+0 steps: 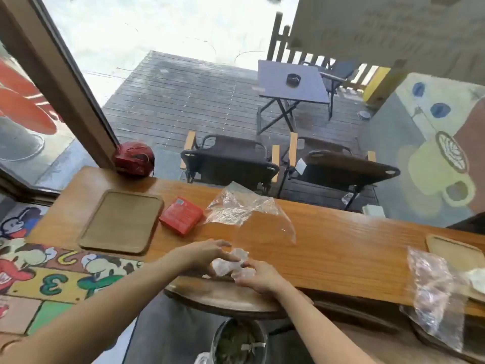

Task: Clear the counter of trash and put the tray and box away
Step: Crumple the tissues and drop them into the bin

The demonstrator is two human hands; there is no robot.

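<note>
Below the counter (328, 248) edge, nearest the camera: one round bin (237, 342), lined, part full, directly under the hands. Judged the drop point for trash.

At the counter's near edge: left hand (202, 254) and right hand (258, 277) meet over one crumpled white wad (231, 265). Both sets of fingers pinch it, left from the left side, right from below-right. Wad's long axis runs roughly left-right along the edge. Neither hand is clearly nearer; both touch it. Bin lies straight back toward the body from the grip, so the coming move is likely a short pull off the edge and down.

Farther in from the wad: one clear plastic bag (244, 211), loose, lying flat, just beyond the fingertips. Left of it, one red box (181, 216); left again, one wooden tray (122, 222), bare, long axis running away from the near edge.

Right end of the counter: a second plastic bag (430, 285), draped over the edge beside a second tray (451, 252).

Far corner, beyond the wooden tray: one red helmet (134, 158).
</note>
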